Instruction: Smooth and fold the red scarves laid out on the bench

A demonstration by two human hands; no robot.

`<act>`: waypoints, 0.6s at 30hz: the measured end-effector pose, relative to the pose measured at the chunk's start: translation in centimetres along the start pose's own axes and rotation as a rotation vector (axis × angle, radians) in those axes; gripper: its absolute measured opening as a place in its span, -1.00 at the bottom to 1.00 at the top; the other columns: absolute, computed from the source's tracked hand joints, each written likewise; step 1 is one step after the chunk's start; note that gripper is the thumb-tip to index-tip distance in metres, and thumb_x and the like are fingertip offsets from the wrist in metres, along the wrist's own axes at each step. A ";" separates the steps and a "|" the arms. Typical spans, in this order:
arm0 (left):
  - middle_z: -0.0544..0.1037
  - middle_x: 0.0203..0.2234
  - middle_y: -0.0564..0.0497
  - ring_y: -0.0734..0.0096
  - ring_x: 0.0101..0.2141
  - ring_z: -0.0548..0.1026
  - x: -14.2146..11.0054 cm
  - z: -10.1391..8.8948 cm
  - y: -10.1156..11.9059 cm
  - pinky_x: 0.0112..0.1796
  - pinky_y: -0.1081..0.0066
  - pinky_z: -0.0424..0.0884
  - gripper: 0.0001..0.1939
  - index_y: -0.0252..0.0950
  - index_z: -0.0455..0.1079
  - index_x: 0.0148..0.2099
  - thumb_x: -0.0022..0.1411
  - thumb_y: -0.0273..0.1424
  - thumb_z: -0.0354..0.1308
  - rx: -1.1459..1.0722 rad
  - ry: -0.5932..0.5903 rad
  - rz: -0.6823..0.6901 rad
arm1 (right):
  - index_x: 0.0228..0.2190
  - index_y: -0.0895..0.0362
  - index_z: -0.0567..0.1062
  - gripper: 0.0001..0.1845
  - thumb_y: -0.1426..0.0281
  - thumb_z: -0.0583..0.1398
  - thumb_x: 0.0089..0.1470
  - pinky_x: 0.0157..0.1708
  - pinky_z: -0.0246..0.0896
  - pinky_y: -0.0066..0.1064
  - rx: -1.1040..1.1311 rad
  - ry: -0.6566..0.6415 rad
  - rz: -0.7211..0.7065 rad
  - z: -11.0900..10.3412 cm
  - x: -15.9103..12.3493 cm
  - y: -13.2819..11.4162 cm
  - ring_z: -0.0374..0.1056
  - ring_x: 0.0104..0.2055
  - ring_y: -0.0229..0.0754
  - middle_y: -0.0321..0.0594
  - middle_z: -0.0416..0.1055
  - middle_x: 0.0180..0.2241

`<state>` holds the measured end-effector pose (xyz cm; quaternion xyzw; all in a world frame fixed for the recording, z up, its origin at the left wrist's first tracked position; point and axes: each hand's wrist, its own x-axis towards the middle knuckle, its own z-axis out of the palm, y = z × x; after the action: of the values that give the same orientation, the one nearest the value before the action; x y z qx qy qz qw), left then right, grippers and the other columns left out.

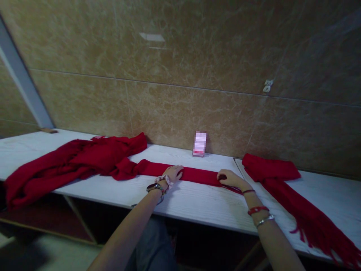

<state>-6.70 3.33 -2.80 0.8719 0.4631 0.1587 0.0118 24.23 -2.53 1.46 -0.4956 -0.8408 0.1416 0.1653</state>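
Note:
A long red scarf [197, 175] lies stretched flat along the white table [197, 205]. My left hand [173, 174] rests on its middle, fingers flat on the cloth. My right hand [229, 178] lies on the same strip a little to the right, fingers curled over the fabric edge. The left end of this scarf bunches into a heap of red cloth [73, 162] at the table's left. A second red scarf [284, 188] with a fringe lies at the right, running toward the front edge.
A small pinkish blurred box [200, 143] stands against the brown marble wall [180, 75] behind the scarf. A grey slanted frame [19, 75] rises at the left. The table's front edge runs just before my forearms, with dark space below.

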 end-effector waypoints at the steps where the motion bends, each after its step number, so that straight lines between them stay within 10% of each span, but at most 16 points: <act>1: 0.35 0.03 -0.12 0.30 0.05 0.30 0.0 -0.1 0.0 0.07 0.31 0.19 -0.60 -0.37 0.29 0.06 0.20 -0.42 -0.12 0.006 -0.008 0.001 | -0.49 0.14 0.47 -0.78 0.60 0.10 -0.25 -0.21 0.21 -0.35 0.003 0.002 0.000 0.0 0.0 0.0 0.33 -0.32 -0.20 -0.22 0.43 -0.40; 18: 0.15 0.17 -0.01 0.23 0.16 0.09 -0.5 -0.7 1.1 0.10 0.11 0.05 -0.55 -0.20 0.12 0.20 0.29 -0.31 -0.19 0.088 -0.100 -0.157 | -0.69 0.16 0.39 -0.82 0.63 0.07 -0.27 -0.38 0.17 -0.34 -0.185 0.114 0.175 -1.8 -1.7 1.7 0.27 -0.48 -0.18 -0.21 0.36 -0.59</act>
<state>-6.27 2.23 -2.11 0.8395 0.5352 0.0931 0.0092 27.14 -3.09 2.20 -0.5874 -0.7931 0.0489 0.1537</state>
